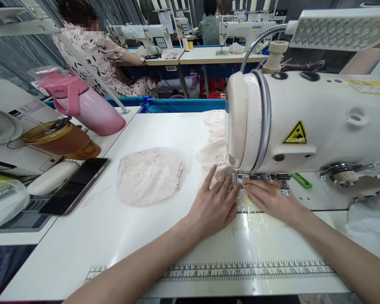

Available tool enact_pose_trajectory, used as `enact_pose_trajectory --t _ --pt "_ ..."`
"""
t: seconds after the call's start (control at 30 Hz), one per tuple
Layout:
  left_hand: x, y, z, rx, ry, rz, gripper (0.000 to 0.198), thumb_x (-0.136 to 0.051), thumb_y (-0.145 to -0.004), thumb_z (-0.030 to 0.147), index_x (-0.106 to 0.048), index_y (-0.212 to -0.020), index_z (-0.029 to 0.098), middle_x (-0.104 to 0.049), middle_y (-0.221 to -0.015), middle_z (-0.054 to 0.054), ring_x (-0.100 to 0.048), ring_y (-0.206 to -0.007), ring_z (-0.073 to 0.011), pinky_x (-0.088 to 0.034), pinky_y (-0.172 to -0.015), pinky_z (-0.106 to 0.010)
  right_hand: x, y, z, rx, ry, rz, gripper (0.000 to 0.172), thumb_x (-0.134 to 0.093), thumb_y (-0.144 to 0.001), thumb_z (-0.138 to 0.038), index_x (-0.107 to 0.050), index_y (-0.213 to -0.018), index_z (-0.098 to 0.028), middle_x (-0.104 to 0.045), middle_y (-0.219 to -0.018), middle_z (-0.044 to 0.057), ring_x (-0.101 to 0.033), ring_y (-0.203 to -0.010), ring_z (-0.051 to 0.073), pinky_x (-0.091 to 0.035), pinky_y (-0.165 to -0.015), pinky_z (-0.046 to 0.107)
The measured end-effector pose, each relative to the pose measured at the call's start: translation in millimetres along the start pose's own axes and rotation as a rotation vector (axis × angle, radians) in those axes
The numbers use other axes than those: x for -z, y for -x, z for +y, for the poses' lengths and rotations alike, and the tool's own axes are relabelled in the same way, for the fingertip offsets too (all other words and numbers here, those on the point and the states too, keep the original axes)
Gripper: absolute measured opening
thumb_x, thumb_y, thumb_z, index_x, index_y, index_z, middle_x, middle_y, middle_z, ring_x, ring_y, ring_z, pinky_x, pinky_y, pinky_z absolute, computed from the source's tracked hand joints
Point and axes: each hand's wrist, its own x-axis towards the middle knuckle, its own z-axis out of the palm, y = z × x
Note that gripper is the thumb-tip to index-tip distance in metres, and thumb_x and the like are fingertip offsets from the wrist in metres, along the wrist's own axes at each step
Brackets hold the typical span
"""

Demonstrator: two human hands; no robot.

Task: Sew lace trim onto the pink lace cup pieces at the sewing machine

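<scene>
My left hand (217, 198) lies with fingers spread on pale lace fabric (213, 154), just left of the needle area of a white sewing machine (304, 122). My right hand (270, 200) rests on the machine bed, its fingers stretched toward the presser foot (237, 177) from the other side. The metal attachment hides part of its fingers. Between the two sets of fingertips, little of the fabric shows. More of the lace runs back behind the machine head. A separate pale lace piece (150, 177) with loose pinkish threads lies flat on the white table to the left.
A phone (76, 185), an amber cup (61, 137) and a pink bottle (82, 101) stand or lie at left. A green thread snipper (302, 180) is behind my right hand. A printed ruler (240, 271) runs along the front. Two people sit at machines beyond.
</scene>
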Motion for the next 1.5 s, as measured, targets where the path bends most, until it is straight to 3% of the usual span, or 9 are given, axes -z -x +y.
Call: enact_pose_trajectory --t 0.1,0.27,0.5,0.77,0.97,1.1,1.23,1.33,1.5 --pt "0.0 -0.4 -0.6 0.013 0.005 -0.007 0.040 -0.040 -0.095 0.034 -0.056 -0.126 0.014 -0.061 -0.124 -0.015 -0.054 -0.120 -0.0285 -0.018 -0.114 -0.055 3.2 -1.4 1.2 0.060 0.083 -0.010 0.023 -0.046 -0.092 -0.013 -0.064 -0.107 -0.016 -0.068 -0.111 0.003 -0.062 -0.090 0.015 -0.042 -0.064 0.030" --pt "-3.4 -0.9 -3.0 0.036 0.019 0.002 0.038 -0.043 -0.095 0.034 -0.056 -0.125 0.015 -0.060 -0.127 -0.013 -0.052 -0.123 -0.0287 -0.018 -0.114 -0.056 2.5 -2.1 2.9 -0.012 -0.003 0.000 0.025 -0.051 -0.091 -0.016 -0.064 -0.111 -0.022 -0.070 -0.103 0.003 -0.061 -0.081 0.016 -0.043 -0.058 0.028" --pt "-4.1 -2.2 -13.2 -0.149 0.092 0.100 0.032 -0.036 -0.092 0.005 -0.063 -0.108 0.013 -0.067 -0.117 -0.004 -0.060 -0.112 -0.0163 -0.011 -0.119 -0.045 4.4 -4.3 -0.4 -0.033 0.049 0.050 0.022 -0.057 -0.088 -0.017 -0.064 -0.108 -0.019 -0.070 -0.104 0.000 -0.062 -0.075 0.014 -0.040 -0.051 0.029" --pt "0.6 -6.7 -19.5 -0.104 0.124 0.080 0.030 -0.035 -0.095 0.008 -0.063 -0.089 0.016 -0.070 -0.109 -0.003 -0.064 -0.105 -0.0151 -0.016 -0.118 -0.046 -9.8 -3.1 -1.1 0.004 -0.222 -0.032 0.025 -0.050 -0.087 -0.006 -0.062 -0.107 -0.017 -0.067 -0.112 0.003 -0.061 -0.097 0.013 -0.045 -0.079 0.027" --pt "-2.4 -5.6 -18.9 -0.069 0.103 0.116 0.030 -0.034 -0.096 0.009 -0.063 -0.089 0.015 -0.071 -0.105 -0.005 -0.065 -0.102 -0.0154 -0.018 -0.117 -0.047 -11.2 -3.8 -3.0 0.006 -0.220 -0.012 0.026 -0.048 -0.089 -0.007 -0.062 -0.109 -0.016 -0.067 -0.112 0.004 -0.060 -0.099 0.015 -0.043 -0.078 0.029" --pt "-0.2 -3.5 -22.2 -0.072 0.104 0.148 0.028 -0.037 -0.089 0.004 -0.062 -0.092 0.016 -0.070 -0.107 -0.004 -0.065 -0.097 -0.0156 -0.021 -0.115 -0.050 -10.8 -8.1 -4.5 -0.028 -0.322 -0.033 0.022 -0.046 -0.091 -0.011 -0.062 -0.104 -0.019 -0.068 -0.104 0.003 -0.060 -0.093 0.014 -0.044 -0.076 0.027" --pt "5.6 -2.9 -31.7 -0.160 0.107 0.223 0.020 -0.045 -0.085 0.009 -0.062 -0.082 0.018 -0.070 -0.081 0.002 -0.061 -0.071 -0.0120 -0.030 -0.110 -0.046 -7.5 -10.4 -7.1 -0.056 -0.448 -0.029 0.015 -0.046 -0.090 -0.014 -0.059 -0.095 -0.019 -0.067 -0.089 0.001 -0.060 -0.085 0.014 -0.044 -0.071 0.028" --pt "9.4 -3.0 -37.3 -0.278 0.065 0.289 0.021 -0.050 -0.086 0.014 -0.060 -0.069 0.020 -0.060 -0.060 0.006 -0.053 -0.059 -0.0099 -0.039 -0.103 -0.038 -2.8 -9.3 -9.0 -0.004 -0.513 0.027 0.014 -0.046 -0.088 -0.013 -0.057 -0.094 -0.019 -0.066 -0.086 0.001 -0.060 -0.091 0.017 -0.045 -0.078 0.032" --pt "13.0 -3.0 -36.4 -0.378 0.010 0.353 0.023 -0.054 -0.088 0.018 -0.061 -0.065 0.020 -0.054 -0.055 0.007 -0.047 -0.056 -0.0097 -0.045 -0.095 -0.034 3.2 -8.9 -10.7 0.039 -0.557 0.099 0.011 -0.053 -0.087 -0.017 -0.059 -0.096 -0.018 -0.066 -0.090 0.001 -0.059 -0.091 0.017 -0.046 -0.089 0.038"
